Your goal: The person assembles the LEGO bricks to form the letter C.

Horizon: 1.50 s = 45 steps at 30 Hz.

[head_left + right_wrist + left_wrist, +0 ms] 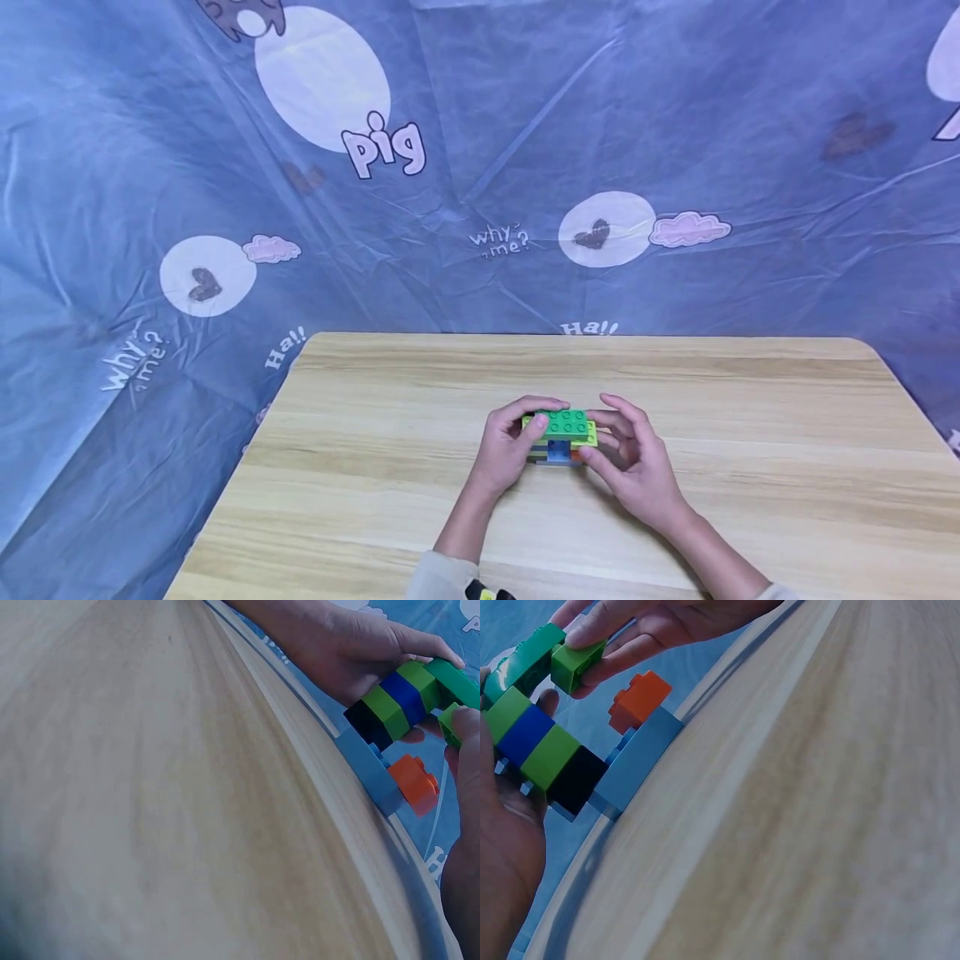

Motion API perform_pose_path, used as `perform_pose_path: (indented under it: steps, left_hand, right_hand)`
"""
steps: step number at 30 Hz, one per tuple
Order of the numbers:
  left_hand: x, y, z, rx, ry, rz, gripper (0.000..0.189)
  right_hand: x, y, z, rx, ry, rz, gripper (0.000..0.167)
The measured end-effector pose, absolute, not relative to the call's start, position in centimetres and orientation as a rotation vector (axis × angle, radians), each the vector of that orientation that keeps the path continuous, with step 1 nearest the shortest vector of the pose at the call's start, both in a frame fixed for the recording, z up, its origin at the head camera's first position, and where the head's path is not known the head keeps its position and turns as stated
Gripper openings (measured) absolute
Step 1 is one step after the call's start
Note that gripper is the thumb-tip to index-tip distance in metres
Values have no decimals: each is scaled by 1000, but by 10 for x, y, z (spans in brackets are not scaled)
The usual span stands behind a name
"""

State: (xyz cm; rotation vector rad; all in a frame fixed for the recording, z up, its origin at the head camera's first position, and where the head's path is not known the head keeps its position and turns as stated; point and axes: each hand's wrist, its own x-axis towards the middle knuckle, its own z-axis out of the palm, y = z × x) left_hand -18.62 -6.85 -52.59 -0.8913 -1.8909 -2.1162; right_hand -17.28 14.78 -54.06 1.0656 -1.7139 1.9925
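Observation:
A small structure of toy building bricks stands on the table. Its light blue base brick (637,761) carries an orange brick (640,700) at one end. At the other end rises a stack with a black brick (577,780), lime green bricks and a dark blue brick (526,735). A long green brick (567,425) lies across the top, overhanging toward the right. My left hand (502,450) grips the stack, thumb on the green brick. Under the overhang, above the orange brick, my right hand (641,475) pinches a small lime green brick (576,666) between thumb and fingers.
The wood-grain table (375,483) spreads around the bricks on all sides. Behind it and at the left hangs a blue printed cloth (465,100). A black and yellow band (487,592) shows near the left sleeve (442,575).

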Motion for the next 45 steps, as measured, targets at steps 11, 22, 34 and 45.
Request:
perform_pose_path:
  steps: [11,22,34,45]
  left_hand:
    - [-186,-66,-526,-829,-1899,-2203,36]
    - [-184,-67,-524,-747,-1991,-2166,32]
    - [-182,-67,-525,-789,-1993,-2169,32]
    - [-181,-68,-526,-765,-2006,-2161,32]
  right_hand:
    - [-175,152,-537,1028,-1757,2036,85]
    - [-172,150,-536,1028,-1813,2129,75]
    - [-168,148,-537,1026,-1724,2169,80]
    - [-167,147,-539,1021,-1710,2178,70]
